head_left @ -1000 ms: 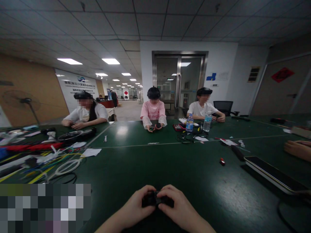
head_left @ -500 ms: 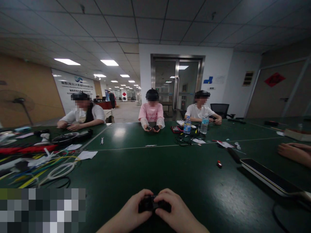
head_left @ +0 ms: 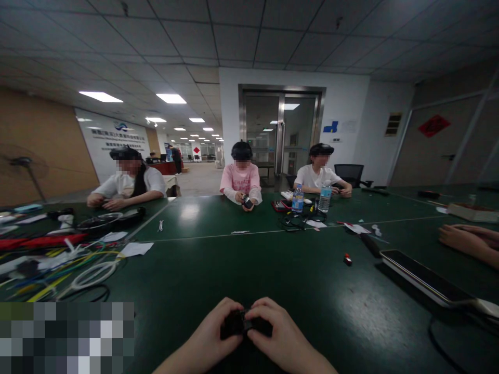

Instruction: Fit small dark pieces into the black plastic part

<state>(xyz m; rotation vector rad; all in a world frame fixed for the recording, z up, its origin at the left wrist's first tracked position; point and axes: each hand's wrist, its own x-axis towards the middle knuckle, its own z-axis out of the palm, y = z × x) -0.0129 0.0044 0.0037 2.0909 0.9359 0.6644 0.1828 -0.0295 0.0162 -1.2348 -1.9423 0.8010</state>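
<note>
Low in the middle of the head view, a small dark object (head_left: pixel 246 324) is held between my two hands above the green table (head_left: pixel 202 275). My left hand (head_left: pixel 218 330) curls round its left side, thumb below and fingers over the top. From the right, my right hand (head_left: pixel 275 327) grips it with the thumb and fingers bent around it. Its kind is hard to make out, because the fingers cover much of it and it is dark against the table.
A phone-like slab (head_left: pixel 427 275) and a small red-and-white item (head_left: pixel 348 259) lie to the right. Cables (head_left: pixel 89 275) and paper (head_left: pixel 135 250) crowd the left. Two bottles (head_left: pixel 298 199) stand farther back. Several people sit around the table; one person's hands (head_left: pixel 468 241) rest at the right edge.
The whole view has shifted slightly. My hands keep their hold on the dark object with little change. Across the table, the person in pink has brought both hands together around a dark item.
</note>
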